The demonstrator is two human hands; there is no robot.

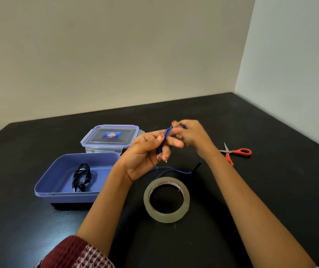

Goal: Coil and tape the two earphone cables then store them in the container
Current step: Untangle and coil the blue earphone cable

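A blue earphone cable is wound in loops round the fingers of my left hand, which is raised above the table. My right hand pinches the cable's upper strand beside the left fingers; it is blurred. The cable's loose tail trails down onto the table to a dark plug end. A coiled black earphone lies inside the open blue container at the left. A roll of clear tape lies flat in front of my hands.
The container's clear lid with blue clips lies behind the container. Red-handled scissors lie at the right. The table is black and meets pale walls at the back and right.
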